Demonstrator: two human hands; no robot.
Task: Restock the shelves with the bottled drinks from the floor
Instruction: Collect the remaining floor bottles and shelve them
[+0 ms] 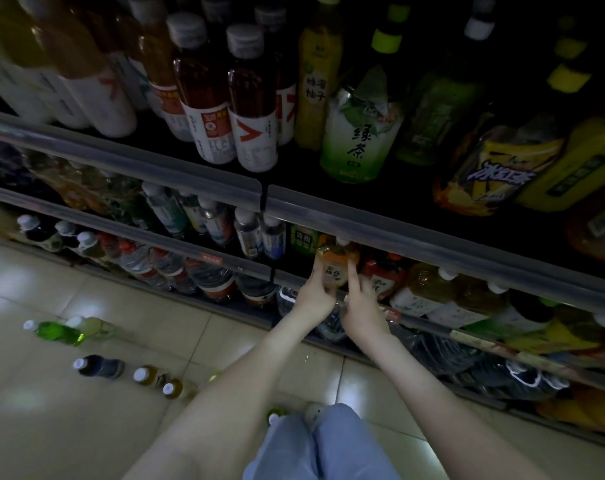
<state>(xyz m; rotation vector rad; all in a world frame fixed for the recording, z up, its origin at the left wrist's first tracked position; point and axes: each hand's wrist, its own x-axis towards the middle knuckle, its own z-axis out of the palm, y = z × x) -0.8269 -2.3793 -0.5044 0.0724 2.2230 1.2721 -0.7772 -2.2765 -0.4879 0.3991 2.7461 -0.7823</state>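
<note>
An orange-labelled drink bottle (332,268) stands at the front of a low shelf (415,237), just under the rail above. My left hand (313,296) grips its lower left side. My right hand (363,306) touches its right side with the forefinger stretched up along the bottle; the other fingers are partly hidden. On the tiled floor at the left lie a green bottle (56,332), a pale one (93,326), a dark one (98,366) and two amber ones (150,375) (176,389).
Shelves packed with bottles fill the upper frame: red-labelled teas (249,133), a green tea bottle (358,136), water bottles (249,233). My knees in blue trousers (314,445) are at the bottom centre, with two more bottles (276,415) in front of them.
</note>
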